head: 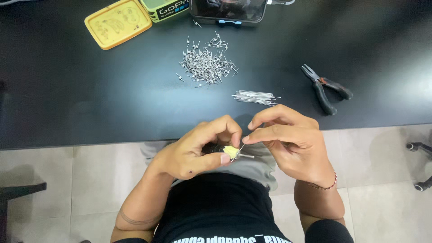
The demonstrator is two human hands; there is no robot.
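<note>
One yellow lid (118, 23) empty, hands (234, 146) gripping yellow-tipped tool (231, 151)

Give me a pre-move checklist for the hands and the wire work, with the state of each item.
1. Left hand grips the small tool with the yellow tip: ok.
2. Right hand pinches the thin wire at that tip: ok.
3. Wire seated properly on the tool: cannot tell, too small.
4. Bundle of straight wires within reach on the black table: ok.
5. Pile of wound pieces kept apart from the straight wires: ok.
6. Pliers lying untouched to the right, clear of both hands: ok.
</note>
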